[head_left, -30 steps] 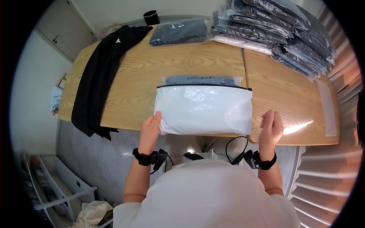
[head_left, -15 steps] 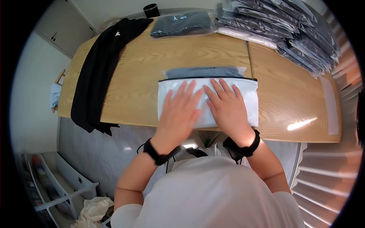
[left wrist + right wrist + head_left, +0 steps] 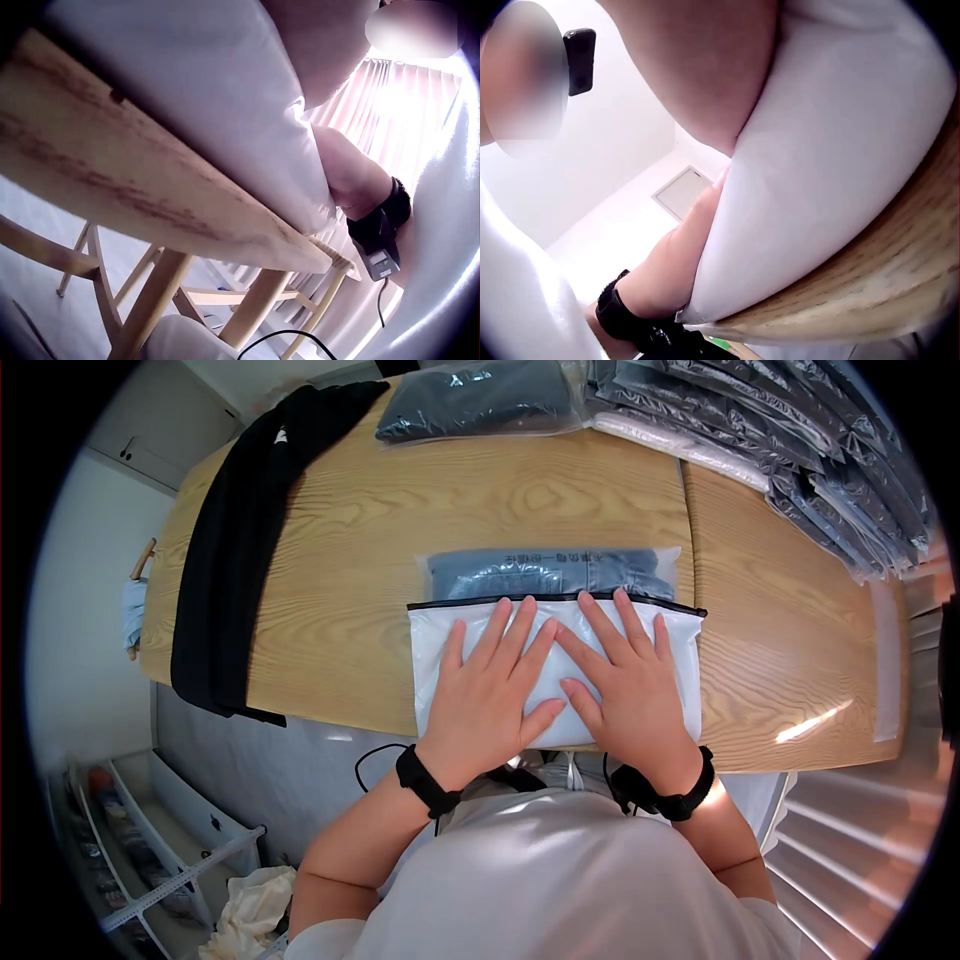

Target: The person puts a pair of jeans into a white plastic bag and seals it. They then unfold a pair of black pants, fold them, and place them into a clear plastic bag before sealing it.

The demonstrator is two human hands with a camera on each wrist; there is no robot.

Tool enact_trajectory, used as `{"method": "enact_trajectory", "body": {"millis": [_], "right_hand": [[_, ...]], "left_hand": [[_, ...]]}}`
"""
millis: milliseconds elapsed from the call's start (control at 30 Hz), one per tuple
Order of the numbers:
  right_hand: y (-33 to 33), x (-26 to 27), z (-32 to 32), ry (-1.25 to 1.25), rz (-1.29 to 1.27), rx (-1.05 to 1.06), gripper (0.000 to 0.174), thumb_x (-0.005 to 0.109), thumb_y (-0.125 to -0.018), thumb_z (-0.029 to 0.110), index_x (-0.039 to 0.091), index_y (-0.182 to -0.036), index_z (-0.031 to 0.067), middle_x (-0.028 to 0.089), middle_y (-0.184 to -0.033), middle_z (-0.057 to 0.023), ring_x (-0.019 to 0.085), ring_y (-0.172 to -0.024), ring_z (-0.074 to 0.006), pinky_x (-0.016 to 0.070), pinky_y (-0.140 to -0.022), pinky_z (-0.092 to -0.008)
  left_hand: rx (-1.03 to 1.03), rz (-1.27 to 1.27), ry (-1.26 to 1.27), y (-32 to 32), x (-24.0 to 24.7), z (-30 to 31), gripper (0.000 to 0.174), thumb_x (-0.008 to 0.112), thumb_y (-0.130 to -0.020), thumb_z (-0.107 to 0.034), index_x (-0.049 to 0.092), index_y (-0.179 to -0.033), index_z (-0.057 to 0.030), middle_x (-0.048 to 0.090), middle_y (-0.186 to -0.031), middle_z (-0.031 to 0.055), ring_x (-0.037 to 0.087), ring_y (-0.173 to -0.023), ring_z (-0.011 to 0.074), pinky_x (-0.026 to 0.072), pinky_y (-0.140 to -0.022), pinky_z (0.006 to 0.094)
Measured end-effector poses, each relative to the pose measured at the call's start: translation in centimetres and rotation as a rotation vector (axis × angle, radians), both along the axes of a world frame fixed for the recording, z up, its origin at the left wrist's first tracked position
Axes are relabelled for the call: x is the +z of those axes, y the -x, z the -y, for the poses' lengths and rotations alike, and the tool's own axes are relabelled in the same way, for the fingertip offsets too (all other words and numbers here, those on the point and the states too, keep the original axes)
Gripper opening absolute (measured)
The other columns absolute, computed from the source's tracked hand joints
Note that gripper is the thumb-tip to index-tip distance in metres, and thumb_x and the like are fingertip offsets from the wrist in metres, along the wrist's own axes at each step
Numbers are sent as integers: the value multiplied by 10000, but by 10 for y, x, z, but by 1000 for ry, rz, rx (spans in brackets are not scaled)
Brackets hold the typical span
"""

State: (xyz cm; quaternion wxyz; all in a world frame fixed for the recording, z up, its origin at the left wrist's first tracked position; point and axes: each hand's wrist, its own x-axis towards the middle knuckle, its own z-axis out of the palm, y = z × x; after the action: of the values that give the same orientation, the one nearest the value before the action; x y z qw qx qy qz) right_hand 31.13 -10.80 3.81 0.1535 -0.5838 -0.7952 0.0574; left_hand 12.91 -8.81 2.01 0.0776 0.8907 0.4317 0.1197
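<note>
A white plastic bag (image 3: 428, 670) with a black zip strip (image 3: 460, 603) along its far edge lies at the near edge of the table. My left hand (image 3: 480, 700) rests flat on its left half, fingers spread and tips close to the strip. On the right half lies my right hand (image 3: 640, 695), palm down, its longest fingertips at the strip. Just beyond the strip shows a clear bag (image 3: 500, 572) holding a folded blue-grey garment, its near part hidden by the white bag. Both wrist views show the white bag's smooth front side (image 3: 195, 90) bulging at the table edge.
A long black garment (image 3: 235, 540) drapes over the table's left side. At the back lie a clear-bagged dark garment (image 3: 480, 405) and a tall stack of bagged garments (image 3: 720, 420). Wooden chair legs (image 3: 161, 300) stand under the table (image 3: 480, 510).
My left hand has let go of the bag's left edge, and my right hand, curled off to the right before, has come in. Both now lie spread on the bag.
</note>
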Motion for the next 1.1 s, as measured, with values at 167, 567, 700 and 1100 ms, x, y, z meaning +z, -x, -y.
{"method": "enact_trajectory", "body": {"millis": [167, 567, 700, 1100], "right_hand": [[-1, -1, 0, 48, -2, 13, 454, 618, -816, 298, 546, -1256, 211, 397, -1408, -61, 300, -1331, -323, 258, -998, -613], [-20, 12, 11, -13, -25, 129, 498, 610, -839, 302, 490, -1313, 205, 333, -1442, -110, 250, -1350, -355, 206, -1056, -578], [-51, 32, 35, 231, -24, 128, 555, 642, -816, 234, 457, -1335, 178, 311, -1445, -171, 238, -1352, -380, 196, -1085, -520], [-80, -18, 64, 388, -1034, -84, 594, 682, -726, -40, 499, -1286, 39, 449, -1369, -128, 412, -1271, -205, 337, -1042, -300]], "left_hand": [[-8, -1, 49, 0, -3, -3, 696, 548, -810, -427, 365, -1385, -79, 275, -1473, 152, 252, -1364, 314, 185, -1050, 551], [-62, 187, -1, 12, -3, 0, 627, 578, -828, -367, 398, -1344, -59, 304, -1450, 163, 282, -1342, 327, 218, -1059, 519], [-138, 693, 258, 59, -25, 14, 609, 718, -736, -197, 449, -1257, -35, 334, -1426, 168, 306, -1318, 357, 259, -1069, 471], [-136, 290, 117, 93, -20, 28, 565, 585, -742, 90, 466, -1277, -49, 323, -1430, 180, 280, -1340, 356, 319, -1066, 377]]}}
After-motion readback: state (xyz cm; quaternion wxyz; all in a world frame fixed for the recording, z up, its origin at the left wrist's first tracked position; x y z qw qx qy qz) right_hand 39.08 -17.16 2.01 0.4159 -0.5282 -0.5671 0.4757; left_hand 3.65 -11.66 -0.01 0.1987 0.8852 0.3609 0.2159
